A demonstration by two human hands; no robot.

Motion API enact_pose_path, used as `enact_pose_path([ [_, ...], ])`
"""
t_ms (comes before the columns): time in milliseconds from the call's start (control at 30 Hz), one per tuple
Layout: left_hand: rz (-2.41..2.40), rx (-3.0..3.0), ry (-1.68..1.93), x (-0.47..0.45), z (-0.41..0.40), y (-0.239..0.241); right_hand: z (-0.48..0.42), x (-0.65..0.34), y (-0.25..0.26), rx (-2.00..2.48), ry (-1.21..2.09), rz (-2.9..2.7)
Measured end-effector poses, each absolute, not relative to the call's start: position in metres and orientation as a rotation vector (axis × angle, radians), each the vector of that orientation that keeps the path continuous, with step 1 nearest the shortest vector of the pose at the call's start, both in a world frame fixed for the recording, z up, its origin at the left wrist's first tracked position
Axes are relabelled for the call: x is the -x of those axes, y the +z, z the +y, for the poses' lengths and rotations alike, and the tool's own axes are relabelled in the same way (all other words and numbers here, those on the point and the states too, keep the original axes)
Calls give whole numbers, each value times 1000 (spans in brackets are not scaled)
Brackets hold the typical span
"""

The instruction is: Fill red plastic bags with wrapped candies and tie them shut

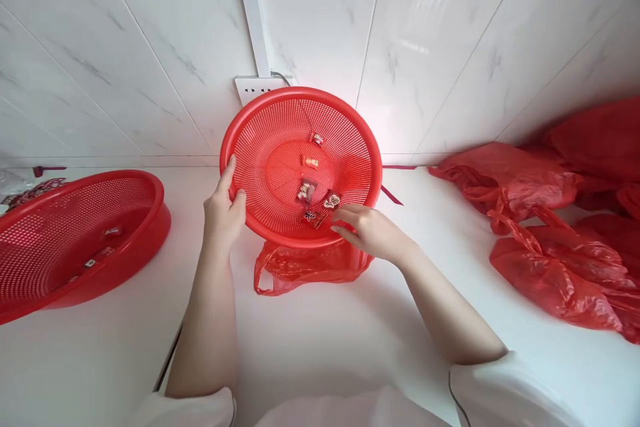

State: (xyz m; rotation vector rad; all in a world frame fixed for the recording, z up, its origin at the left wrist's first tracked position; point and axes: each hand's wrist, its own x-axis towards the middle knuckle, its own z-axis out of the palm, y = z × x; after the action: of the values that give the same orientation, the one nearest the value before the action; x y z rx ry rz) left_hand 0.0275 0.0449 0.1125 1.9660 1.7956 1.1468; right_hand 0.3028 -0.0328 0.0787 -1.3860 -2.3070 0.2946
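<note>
1. The fingers [231, 177] of the left hand [223, 213] are closed on the near-left rim of the tilted red basket [260, 140], thumb over the edge, holding it propped up toward the wall.
2. The fingers of the right hand [367, 230] are narrowed, nearly pinched, tips touching the basket's lower rim just beside two small wrapped sweets [331, 200]; I cannot tell whether a sweet is already caught between them.
3. The white worktop [320, 320] carries everything. A second red basket [75, 240] sits well apart at the far left with a few small packets in it, and a heap of red plastic bags [550, 233] lies at the far right.
4. The tilted basket rests over a crumpled red bag [305, 263] directly beneath its lower edge.
5. A handful of sweets lie on the mesh, most gathered low near the right hand, one higher up [317, 139].
6. To do this well, I judge the left hand should keep the tilt steady so the sweets stay pooled low, while the right hand picks them one at a time with a light pinch, not a scoop.
</note>
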Motion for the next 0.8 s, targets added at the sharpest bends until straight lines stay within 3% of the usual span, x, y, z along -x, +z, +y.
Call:
enact_pose_path([
  [233,1676,-2031,1154,-47,31,118,-22,-290,52,1406,305,-2353],
  [433,1706,-2035,1182,-48,32,116,-23,-288,56,1197,510,-2416],
  [800,1970,-2001,1193,-22,47,113,-24,-290,62,1136,1100,-1671],
])
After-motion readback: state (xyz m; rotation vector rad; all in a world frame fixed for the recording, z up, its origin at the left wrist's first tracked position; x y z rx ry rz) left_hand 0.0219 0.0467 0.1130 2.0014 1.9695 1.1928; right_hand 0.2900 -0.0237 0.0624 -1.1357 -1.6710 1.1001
